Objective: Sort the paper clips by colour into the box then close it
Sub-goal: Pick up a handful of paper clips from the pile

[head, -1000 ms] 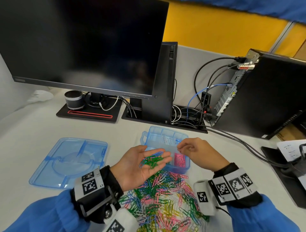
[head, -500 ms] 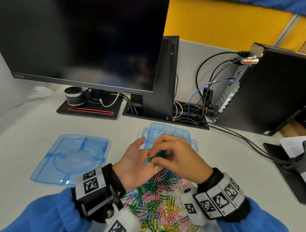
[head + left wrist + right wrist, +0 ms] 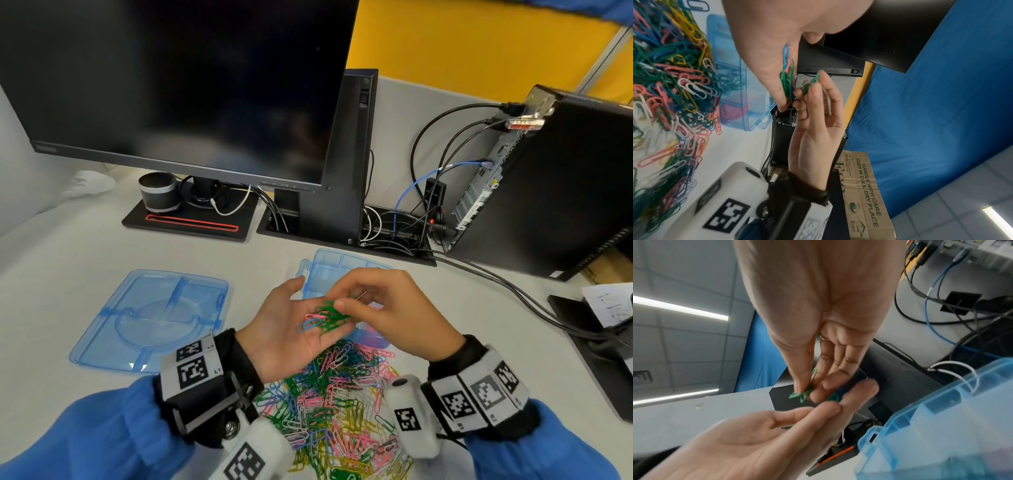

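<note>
Head view: right hand pinches a green clip above the flat left hand, hiding the box.

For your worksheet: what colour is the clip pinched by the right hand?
Green paper clip, clearest in the left wrist view.

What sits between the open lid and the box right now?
The left hand, palm up and cupping mostly green clips, sits between lid and box in the head view.
</note>
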Available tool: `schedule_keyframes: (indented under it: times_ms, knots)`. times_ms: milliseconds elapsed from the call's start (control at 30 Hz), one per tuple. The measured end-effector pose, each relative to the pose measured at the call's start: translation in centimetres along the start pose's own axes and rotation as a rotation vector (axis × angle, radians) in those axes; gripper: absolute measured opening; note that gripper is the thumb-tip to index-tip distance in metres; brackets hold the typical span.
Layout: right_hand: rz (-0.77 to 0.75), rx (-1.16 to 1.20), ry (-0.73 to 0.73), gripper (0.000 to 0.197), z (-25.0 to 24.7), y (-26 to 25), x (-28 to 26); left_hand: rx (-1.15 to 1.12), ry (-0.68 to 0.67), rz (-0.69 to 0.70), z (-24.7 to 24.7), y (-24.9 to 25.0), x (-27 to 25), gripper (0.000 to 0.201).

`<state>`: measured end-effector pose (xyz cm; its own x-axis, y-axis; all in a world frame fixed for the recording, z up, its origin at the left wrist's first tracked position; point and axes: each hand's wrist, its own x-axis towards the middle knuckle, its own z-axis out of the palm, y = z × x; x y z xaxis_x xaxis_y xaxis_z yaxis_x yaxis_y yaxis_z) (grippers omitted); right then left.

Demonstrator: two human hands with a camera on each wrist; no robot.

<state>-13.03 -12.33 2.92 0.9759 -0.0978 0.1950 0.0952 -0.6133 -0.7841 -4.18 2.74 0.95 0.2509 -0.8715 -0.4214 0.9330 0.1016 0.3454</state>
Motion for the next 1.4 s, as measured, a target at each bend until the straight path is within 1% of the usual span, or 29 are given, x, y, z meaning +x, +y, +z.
schedule_keyframes:
  times_ms: [133, 300, 367, 467, 567, 667, 733, 800, 933, 1000, 1033, 1133, 1200, 1300, 1400]
  knots:
    - [-0.092, -0.253, -0.078, 0.018, -0.6, 0.0, 0.0, -0.020, -0.023, -0.004, 0.2, 0.2, -0.2, 0.070]
    - [-0.174, -0.297, -0.110, 0.024, -1.0, -0.1, 0.0, 0.004, -0.028, -0.018, 0.5, 0.1, -0.4, 0.069]
    - [-0.219, -0.317, -0.109, 0.020, -0.9, -0.1, 0.0, -0.011, -0.027, -0.015, 0.6, 0.0, -0.3, 0.067]
    - [-0.297, -0.412, -0.105, 0.013, -0.4, 0.0, 0.1, -0.032, -0.009, -0.002, 0.6, 0.1, -0.2, 0.063]
    - [-0.298, -0.441, -0.114, 0.012, 0.0, 0.0, 0.2, -0.060, 0.008, -0.012, 0.5, 0.3, -0.1, 0.061]
    - [-0.203, -0.356, -0.110, 0.015, 0.1, 0.3, 0.1, -0.071, 0.018, -0.023, 0.4, 0.2, 0.0, 0.059]
    - [-0.114, -0.240, -0.073, 0.015, 0.0, 0.4, 0.1, -0.034, 0.063, -0.002, 0.4, 0.1, 0.1, 0.057]
    - [0.002, -0.015, -0.025, 0.014, -0.2, 0.4, 0.3, 0.007, 0.101, 0.021, 0.1, 0.2, 0.2, 0.055]
    - [0.239, 0.507, 0.058, 0.013, -0.6, 0.5, 0.6, 0.013, 0.138, 0.035, -0.6, 0.5, 0.6, 0.055]
    - [0.338, 0.723, 0.148, 0.018, -0.8, 0.7, 1.0, 0.003, 0.151, 0.072, -0.8, 0.8, 0.7, 0.054]
    - [0.375, 0.791, 0.201, 0.020, -0.9, 1.0, 1.2, -0.011, 0.158, 0.096, -0.9, 1.0, 0.8, 0.054]
    - [0.454, 0.870, 0.330, 0.025, -0.9, 1.9, 1.6, -0.037, 0.173, 0.146, -1.0, 1.8, 0.6, 0.054]
    - [0.508, 0.863, 0.375, 0.029, -0.4, 2.6, 1.7, -0.026, 0.177, 0.154, -0.9, 2.1, 0.4, 0.054]
    - [0.565, 0.773, 0.354, 0.028, 0.6, 3.4, 1.6, -0.005, 0.169, 0.138, -0.6, 2.0, 0.3, 0.054]
    - [0.533, 0.660, 0.336, 0.025, 1.3, 3.5, 1.6, 0.000, 0.160, 0.125, -0.5, 1.8, 0.2, 0.054]
